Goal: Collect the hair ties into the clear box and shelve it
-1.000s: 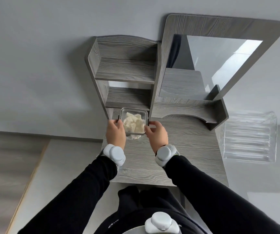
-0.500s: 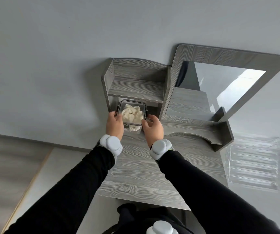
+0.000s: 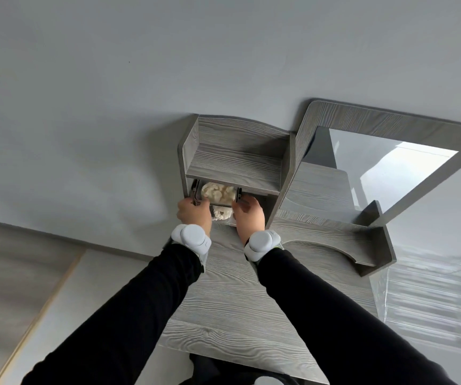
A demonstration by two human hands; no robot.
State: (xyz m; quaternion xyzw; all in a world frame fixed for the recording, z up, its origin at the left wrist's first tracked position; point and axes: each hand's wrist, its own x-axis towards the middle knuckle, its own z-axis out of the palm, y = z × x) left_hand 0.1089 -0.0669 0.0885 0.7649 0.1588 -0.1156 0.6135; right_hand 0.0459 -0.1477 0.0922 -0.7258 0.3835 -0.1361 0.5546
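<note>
clear box point(image 3: 218, 196): sits in the lower compartment of the shelf unit point(image 3: 235, 159), under the middle shelf board. Upright, top face up, front wall facing the person. Back part is hidden beneath the board, so its long axis can't be told.
box latches: dark clips visible on left and right sides of the lid, roughly level with each other.
hair ties point(image 3: 217, 190): cream, fluffy, bunched inside the box; one more seen through the front wall low down, between the two hands.
shelf unit: grey woodgrain, two open compartments stacked; upper one has nothing visible in it. Left side panel is just beside the box's left clip; a gap shows to the box's right inside the compartment.
mirror point(image 3: 376, 173): grey-framed, leaning against the wall, touching the shelf unit's right side.
low ledge point(image 3: 334, 232): curved grey piece running right from the shelf base, below the mirror.
table point(image 3: 232, 309): same grey woodgrain, carries the shelf unit; both forearms reach across it.
clear tray point(image 3: 429, 298): ribbed transparent plastic, off the table's right edge, well apart from the box.
left hand point(image 3: 194, 215): fingers curled round the box's left front corner at the clip, gripping.
right hand point(image 3: 248, 216): fingers curled onto the box's right front corner at the clip, gripping; palm faces left.
wrists: white rounded bands on both, black sleeves behind.
</note>
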